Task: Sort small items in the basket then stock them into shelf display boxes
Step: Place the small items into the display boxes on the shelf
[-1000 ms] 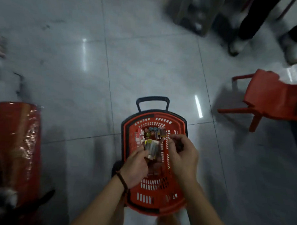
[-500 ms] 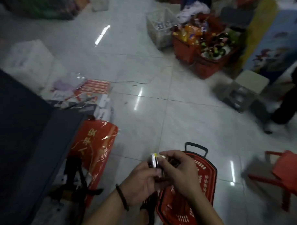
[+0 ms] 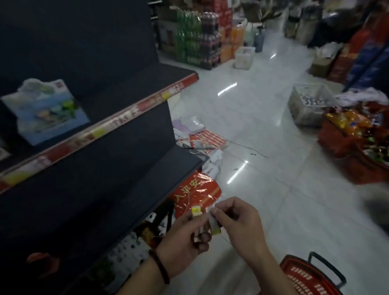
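Note:
My left hand (image 3: 184,242) grips a small bundle of white-and-yellow packets (image 3: 196,213) in front of me. My right hand (image 3: 237,224) pinches one packet (image 3: 215,227) at the right side of that bundle, so both hands meet over the floor. The red basket (image 3: 303,283) with its black handle lies at the bottom right, below my right forearm; what it contains is out of sight. A dark shelf unit (image 3: 96,166) rises on the left, and a blue display box (image 3: 45,112) stands on its upper shelf.
A red foil pack (image 3: 196,191) and loose packages (image 3: 200,136) lie on the floor by the shelf base. Red baskets of goods (image 3: 361,142) and a grey crate (image 3: 309,102) stand at right. Stacked drink bottles (image 3: 197,37) fill the far aisle. White tiled floor stretches between.
My view swung up and left from the basket to the shelf. Both hands lifted the packets out of the basket and now hold them beside the shelf.

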`<state>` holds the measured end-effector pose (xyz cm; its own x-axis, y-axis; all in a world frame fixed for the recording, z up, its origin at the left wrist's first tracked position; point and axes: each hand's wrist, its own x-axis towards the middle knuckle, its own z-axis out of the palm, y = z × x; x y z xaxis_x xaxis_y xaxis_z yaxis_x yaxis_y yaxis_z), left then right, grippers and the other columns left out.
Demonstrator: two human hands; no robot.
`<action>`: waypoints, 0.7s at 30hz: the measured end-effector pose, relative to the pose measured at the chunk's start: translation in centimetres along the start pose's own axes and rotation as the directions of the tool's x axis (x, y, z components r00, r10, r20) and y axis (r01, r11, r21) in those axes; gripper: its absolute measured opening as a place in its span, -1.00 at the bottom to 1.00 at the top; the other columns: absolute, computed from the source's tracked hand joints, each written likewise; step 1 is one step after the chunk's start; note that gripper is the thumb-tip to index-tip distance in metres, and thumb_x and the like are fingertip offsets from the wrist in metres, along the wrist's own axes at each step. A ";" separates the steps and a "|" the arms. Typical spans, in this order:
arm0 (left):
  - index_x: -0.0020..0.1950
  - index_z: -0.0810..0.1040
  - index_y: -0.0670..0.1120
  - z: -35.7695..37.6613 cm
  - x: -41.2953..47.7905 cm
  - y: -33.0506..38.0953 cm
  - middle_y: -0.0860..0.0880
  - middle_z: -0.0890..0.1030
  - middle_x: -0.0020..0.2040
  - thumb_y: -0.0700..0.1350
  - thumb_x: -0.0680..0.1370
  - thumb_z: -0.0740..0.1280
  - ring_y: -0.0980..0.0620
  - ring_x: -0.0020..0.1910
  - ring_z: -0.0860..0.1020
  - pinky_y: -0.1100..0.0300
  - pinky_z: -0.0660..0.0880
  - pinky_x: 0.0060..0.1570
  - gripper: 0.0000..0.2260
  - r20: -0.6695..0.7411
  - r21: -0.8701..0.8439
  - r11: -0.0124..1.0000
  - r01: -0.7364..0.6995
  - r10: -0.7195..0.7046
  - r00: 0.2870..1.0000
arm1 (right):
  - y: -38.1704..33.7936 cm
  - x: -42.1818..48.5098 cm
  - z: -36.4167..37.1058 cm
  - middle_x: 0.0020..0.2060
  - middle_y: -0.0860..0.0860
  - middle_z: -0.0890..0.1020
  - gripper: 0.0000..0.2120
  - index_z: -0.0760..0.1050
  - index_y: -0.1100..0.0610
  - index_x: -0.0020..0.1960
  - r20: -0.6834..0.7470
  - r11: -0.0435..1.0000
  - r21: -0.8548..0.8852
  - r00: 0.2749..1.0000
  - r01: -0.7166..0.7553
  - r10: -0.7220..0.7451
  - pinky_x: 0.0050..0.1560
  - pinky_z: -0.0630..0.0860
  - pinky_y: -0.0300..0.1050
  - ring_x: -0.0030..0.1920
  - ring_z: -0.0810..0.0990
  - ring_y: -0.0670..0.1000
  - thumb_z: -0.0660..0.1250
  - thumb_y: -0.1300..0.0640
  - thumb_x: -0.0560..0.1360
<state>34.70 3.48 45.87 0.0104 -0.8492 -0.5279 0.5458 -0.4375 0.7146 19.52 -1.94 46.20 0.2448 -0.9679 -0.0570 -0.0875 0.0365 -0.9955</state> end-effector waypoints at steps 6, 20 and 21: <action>0.21 0.62 -0.19 -11.7 -5.8 7.4 -0.25 0.62 0.03 0.03 0.57 0.51 -0.15 -0.02 0.54 0.00 0.48 -0.06 -0.64 -0.133 0.066 0.957 -0.281 0.287 0.949 | -5.2 -0.4 15.0 -0.11 -0.10 0.78 -0.81 0.78 -0.03 0.04 0.179 0.989 -0.083 0.978 0.124 -0.107 -0.05 0.63 -0.19 -0.07 0.75 -0.10 0.52 0.25 0.56; 0.01 0.59 -0.03 -30.3 -20.5 24.3 -0.20 0.56 -0.26 0.14 0.60 0.33 -0.15 -0.49 0.48 0.17 0.39 -0.53 -0.76 -0.275 0.321 0.744 -0.586 0.665 0.694 | -19.3 0.8 40.9 -0.18 0.00 0.78 -0.83 0.76 0.07 -0.14 0.580 0.946 0.017 0.767 0.325 -0.274 -0.04 0.66 -0.11 -0.12 0.77 0.00 0.68 0.27 0.36; -0.03 0.57 -0.04 -30.9 -21.3 25.1 -0.19 0.56 -0.27 0.14 0.59 0.32 -0.13 -0.54 0.46 0.20 0.35 -0.57 -0.75 -0.323 0.381 0.699 -0.606 0.714 0.621 | -20.1 1.5 42.1 -0.16 0.01 0.78 -0.84 0.76 0.06 -0.16 0.585 0.934 0.019 0.754 0.357 -0.300 0.00 0.68 -0.05 -0.09 0.77 0.03 0.69 0.25 0.35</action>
<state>74.08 19.76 60.85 0.6668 -0.7444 0.0346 0.0561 0.0965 0.9938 62.28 6.32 62.90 0.7755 -0.5949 0.2114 0.0242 -0.3065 -0.9516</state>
